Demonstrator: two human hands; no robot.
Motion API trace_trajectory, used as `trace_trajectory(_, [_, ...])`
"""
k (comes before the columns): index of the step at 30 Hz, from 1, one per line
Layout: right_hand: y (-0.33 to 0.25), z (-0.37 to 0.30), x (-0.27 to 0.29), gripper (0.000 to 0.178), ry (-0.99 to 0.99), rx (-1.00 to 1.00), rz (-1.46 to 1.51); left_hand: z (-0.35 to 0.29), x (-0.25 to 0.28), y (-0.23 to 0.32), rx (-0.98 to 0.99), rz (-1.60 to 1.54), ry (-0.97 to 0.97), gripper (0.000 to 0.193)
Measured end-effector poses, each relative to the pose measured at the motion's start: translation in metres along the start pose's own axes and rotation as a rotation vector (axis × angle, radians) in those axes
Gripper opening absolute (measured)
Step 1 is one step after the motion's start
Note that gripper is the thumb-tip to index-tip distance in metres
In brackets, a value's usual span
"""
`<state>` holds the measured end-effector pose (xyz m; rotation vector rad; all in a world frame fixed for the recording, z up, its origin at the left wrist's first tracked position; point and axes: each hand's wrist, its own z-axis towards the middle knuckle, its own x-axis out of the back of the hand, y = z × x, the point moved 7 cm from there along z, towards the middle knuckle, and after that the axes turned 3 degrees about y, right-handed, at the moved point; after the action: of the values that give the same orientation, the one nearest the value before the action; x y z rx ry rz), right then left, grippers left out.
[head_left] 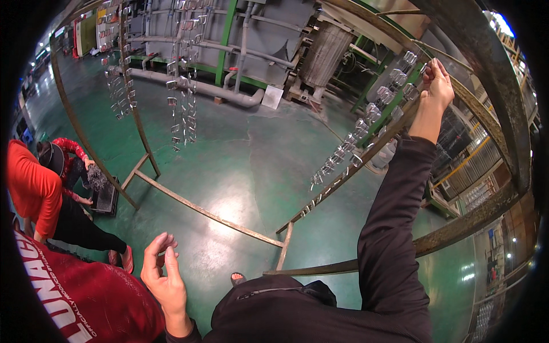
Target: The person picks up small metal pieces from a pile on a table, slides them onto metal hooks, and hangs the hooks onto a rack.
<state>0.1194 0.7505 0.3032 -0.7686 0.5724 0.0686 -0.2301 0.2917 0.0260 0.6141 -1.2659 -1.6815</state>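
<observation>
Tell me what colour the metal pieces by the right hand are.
The metal pieces are silver, seen best in the head view.

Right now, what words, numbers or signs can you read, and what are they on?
Dark red shirt: big white letters, which I won't copy out.
Same shirt: smaller white letters beside them, not copied either.
I can read nothing else; the far background is too small and blurred.

We had open air between the left strands (171, 102) and right strand (373, 112); metal bars (502, 74) flanked our right hand (437, 88), a maroon-clad person (108, 297) our left hand (166, 280).
</observation>
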Motion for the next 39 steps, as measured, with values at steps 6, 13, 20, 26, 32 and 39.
trace_trajectory(6, [-0.015, 0.010, -0.006, 0.017, -0.021, 0.010, -0.039, 0.000, -0.015, -0.004, -0.011, -0.037, -0.028, 0.024])
trace_trajectory(13, [0.019, 0.018, -0.012, 0.017, -0.097, -0.076, 0.005, -0.001, -0.012, -0.004, -0.001, -0.009, -0.010, 0.023])
trace_trajectory(20, [0.018, 0.040, -0.003, 0.022, -0.146, -0.103, -0.074, -0.002, -0.020, -0.010, 0.025, -0.033, -0.016, 0.024])
trace_trajectory(26, [0.052, -0.046, 0.067, 0.014, 0.061, -0.033, -0.080, -0.006, -0.010, -0.009, 0.025, -0.020, 0.005, 0.025])
trace_trajectory(32, [0.259, -0.239, 0.271, 0.029, 0.173, -0.290, -0.672, -0.013, -0.010, -0.013, 0.053, 0.010, -0.036, 0.025])
trace_trajectory(39, [0.304, -0.405, 0.310, 0.021, 0.011, -0.577, -1.149, -0.020, -0.008, -0.003, 0.046, 0.054, -0.038, 0.024])
